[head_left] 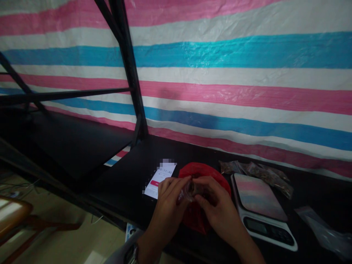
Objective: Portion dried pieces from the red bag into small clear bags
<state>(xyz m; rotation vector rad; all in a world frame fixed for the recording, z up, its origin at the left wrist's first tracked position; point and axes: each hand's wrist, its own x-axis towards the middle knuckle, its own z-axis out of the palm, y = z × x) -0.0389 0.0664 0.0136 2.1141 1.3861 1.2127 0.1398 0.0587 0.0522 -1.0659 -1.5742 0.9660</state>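
Observation:
Both my hands meet over a red plastic bag (202, 169) on the black table. Between them is a small clear plastic bag (189, 191) with something brownish inside, its contents too dark to make out. My left hand (171, 198) is closed on the bag's left side. From the right, my right hand (213, 198) grips the same bag with thumb and fingers. A white kitchen scale (261, 198) stands just right of my right hand, its plate bare. Close to my left hand lies a phone (156, 185) with a lit timer screen.
Filled clear bags (271, 176) of brown pieces lie behind the scale. Flat clear bags (324, 231) rest to its right. A black metal frame (129, 66) rises at the left before a striped plastic sheet (236, 91). A wooden chair (16, 216) stands lower left.

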